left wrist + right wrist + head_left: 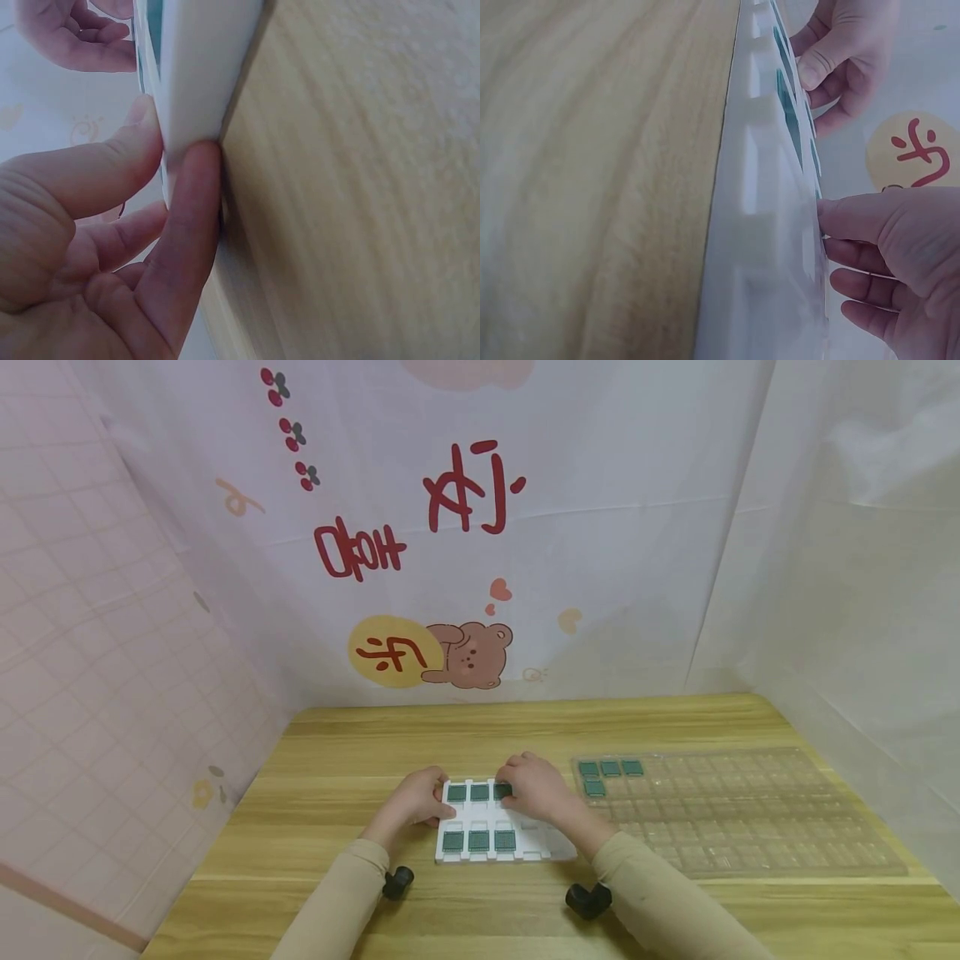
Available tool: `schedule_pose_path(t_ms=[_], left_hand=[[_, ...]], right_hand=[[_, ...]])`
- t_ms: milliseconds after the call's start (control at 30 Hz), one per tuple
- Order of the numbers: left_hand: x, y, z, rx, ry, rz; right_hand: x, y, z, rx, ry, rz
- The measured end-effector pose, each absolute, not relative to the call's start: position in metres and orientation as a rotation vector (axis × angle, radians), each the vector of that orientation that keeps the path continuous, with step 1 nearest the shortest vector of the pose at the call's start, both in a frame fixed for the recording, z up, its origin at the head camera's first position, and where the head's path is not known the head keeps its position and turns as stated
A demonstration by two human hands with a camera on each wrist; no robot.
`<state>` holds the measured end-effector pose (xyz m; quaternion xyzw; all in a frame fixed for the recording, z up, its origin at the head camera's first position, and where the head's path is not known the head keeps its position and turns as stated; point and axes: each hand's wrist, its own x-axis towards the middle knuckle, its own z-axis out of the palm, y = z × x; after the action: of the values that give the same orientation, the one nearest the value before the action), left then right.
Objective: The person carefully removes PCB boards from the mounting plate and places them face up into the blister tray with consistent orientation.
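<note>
A white slotted tray (538, 840) lies on the table, with three square green chips (478, 841) in its near row and more in the far row. My left hand (408, 800) grips the tray's left end; in the left wrist view the thumb (135, 139) lies on its upper face and a finger (196, 180) against its side. At the far row, my right hand (536, 789) pinches a green chip (502, 791), which it partly covers. The right thumb (847, 217) reaches the tray's face in the right wrist view, its other fingers curled past the edge.
A large clear compartment tray (750, 827) covers the table's right side, with several green chips (611, 768) in its far left corner. Black fittings (588, 902) sit by both wrists. A printed cloth (615, 568) hangs behind the wooden table (337, 747).
</note>
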<state>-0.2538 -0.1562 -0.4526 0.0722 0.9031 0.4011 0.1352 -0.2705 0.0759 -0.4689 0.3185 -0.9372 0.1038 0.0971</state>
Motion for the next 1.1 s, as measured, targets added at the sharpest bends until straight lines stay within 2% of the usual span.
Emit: schedule_pose_path(t_ms=[1100], left_hand=[[-0.2503,-0.1617,-0.4526,0.249,2.624,1.131]], right_hand=[[-0.2645,0.0700,-0.4688,0.894,-2.839,0.413]])
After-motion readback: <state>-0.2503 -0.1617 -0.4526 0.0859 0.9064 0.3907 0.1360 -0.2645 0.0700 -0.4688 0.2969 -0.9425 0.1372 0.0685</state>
